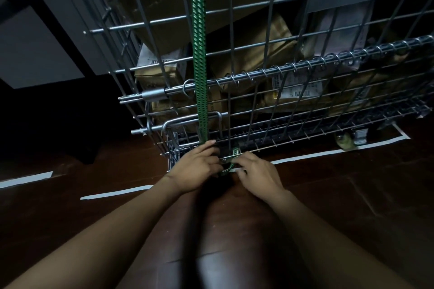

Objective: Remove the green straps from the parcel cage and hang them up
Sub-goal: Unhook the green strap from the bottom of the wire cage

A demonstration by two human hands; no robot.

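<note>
Green strap (199, 54): runs taut down the front of the parcel cage (293, 30). Its long axis is upright, with the top end out of view above and the bottom end at the cage's lowest wires.
Loop (226, 168): the strap's bottom end curls here, just above the floor, between the two hands.
Left hand (196, 168): left of the loop, fingers curled onto it, forefinger reaching up beside the strap.
Right hand (257, 172): right of the loop, fingertips pinching it.
Parcels (270, 37): brown, stacked behind the wire.

1 strap (199, 54), 1 cage (305, 64), 2 hands (197, 166) (256, 172)
</note>
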